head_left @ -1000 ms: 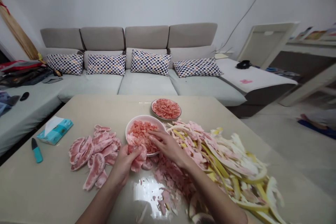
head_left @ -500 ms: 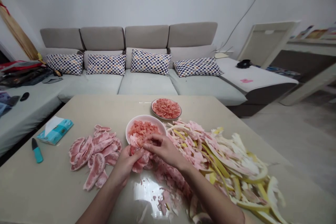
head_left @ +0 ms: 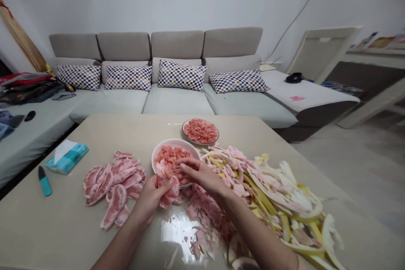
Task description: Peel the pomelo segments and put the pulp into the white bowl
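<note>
My left hand (head_left: 153,197) is closed on a peeled pink pomelo segment (head_left: 171,193) at the near edge of the white bowl (head_left: 155,148). Loose pomelo pulp (head_left: 171,155) fills much of that bowl. Over its right side is my right hand (head_left: 201,174), fingers stretched out and slightly apart, with the fingertips just above the pulp. Whether a small bit of pulp clings to them is hard to see. Left of my hands lies a pile of unpeeled pomelo segments (head_left: 115,202). Behind the bowl, a dark-rimmed plate (head_left: 207,142) carries more pulp (head_left: 201,130).
A large heap of pomelo peel (head_left: 268,194) covers the table's right side, with pink membrane scraps (head_left: 201,209) nearer me. At the left lie a teal-handled knife (head_left: 45,184) and a blue tissue pack (head_left: 67,159). A sofa (head_left: 174,99) stands beyond the table (head_left: 104,130).
My right hand has drawn off the segment, its fingers opening from a pinch and lifting slightly to the right over the bowl. My left hand still holds the segment in about the same place.
</note>
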Demonstrator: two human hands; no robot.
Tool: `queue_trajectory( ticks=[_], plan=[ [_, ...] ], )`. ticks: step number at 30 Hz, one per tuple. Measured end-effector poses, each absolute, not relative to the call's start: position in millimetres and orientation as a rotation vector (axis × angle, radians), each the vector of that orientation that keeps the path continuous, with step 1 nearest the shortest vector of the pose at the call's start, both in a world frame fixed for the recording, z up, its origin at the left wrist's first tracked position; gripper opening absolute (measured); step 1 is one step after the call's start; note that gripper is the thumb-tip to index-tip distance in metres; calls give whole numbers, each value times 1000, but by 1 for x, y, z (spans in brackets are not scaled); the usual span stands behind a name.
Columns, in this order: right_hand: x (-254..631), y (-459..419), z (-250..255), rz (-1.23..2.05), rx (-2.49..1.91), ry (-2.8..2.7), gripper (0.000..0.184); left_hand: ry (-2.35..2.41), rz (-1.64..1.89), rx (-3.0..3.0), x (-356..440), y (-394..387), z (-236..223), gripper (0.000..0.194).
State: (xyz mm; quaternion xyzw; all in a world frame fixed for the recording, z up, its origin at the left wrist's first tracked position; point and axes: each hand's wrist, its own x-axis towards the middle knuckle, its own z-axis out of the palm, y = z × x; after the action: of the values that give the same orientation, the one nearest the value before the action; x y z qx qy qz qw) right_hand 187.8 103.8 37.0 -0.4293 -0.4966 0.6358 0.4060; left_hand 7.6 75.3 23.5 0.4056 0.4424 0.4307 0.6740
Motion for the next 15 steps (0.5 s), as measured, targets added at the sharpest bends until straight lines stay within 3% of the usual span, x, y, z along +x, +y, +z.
queue_trajectory(
  ticks=[7,11,15],
  plan=[
    [186,104,39,953,-1149,-1716,35,986,986,903,7,75,24,41],
    [182,96,49,1166,-1094,-1742,38,967,977,891,7,74,26,38],
    [177,92,54,1200,-1092,-1767,27,958,982,884,8,75,26,37]
  ],
)
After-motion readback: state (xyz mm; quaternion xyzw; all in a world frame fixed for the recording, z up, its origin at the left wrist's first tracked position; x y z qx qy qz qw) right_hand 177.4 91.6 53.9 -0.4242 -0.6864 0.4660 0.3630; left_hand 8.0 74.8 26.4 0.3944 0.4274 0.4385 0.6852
